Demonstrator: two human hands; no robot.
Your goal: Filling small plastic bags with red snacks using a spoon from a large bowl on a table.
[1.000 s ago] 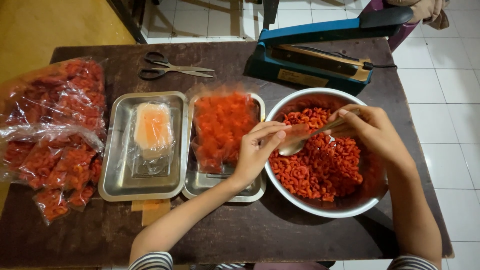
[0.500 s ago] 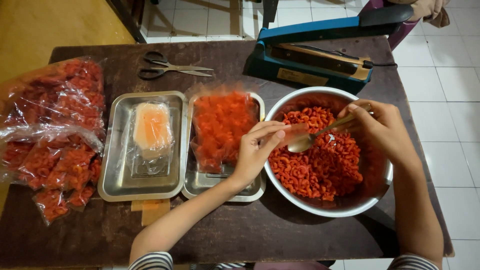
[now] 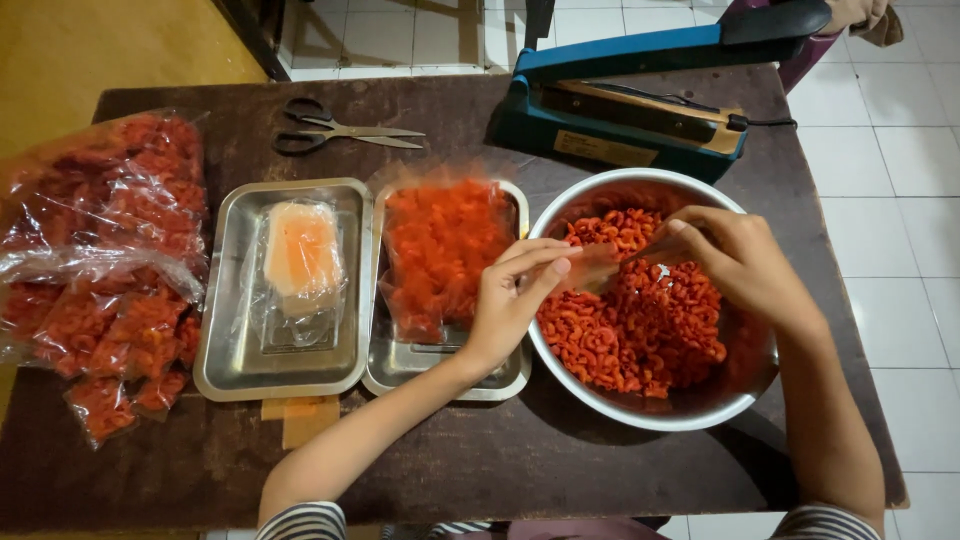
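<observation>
Red-orange curled macaroni snack [image 3: 640, 320]: heaped in the round steel bowl [image 3: 700, 410], on the dark wooden table [image 3: 600, 470] right of two steel trays. Change: the metal spoon [image 3: 610, 268], a second ago dipped in the heap, now rides level near the bowl's left rim, so a scoop looks lifted. Right hand [image 3: 740, 262]: fingers pinched on the spoon handle. Left hand [image 3: 515, 300]: fingers closed on a small clear plastic bag [image 3: 590, 262], its mouth at the spoon.
</observation>
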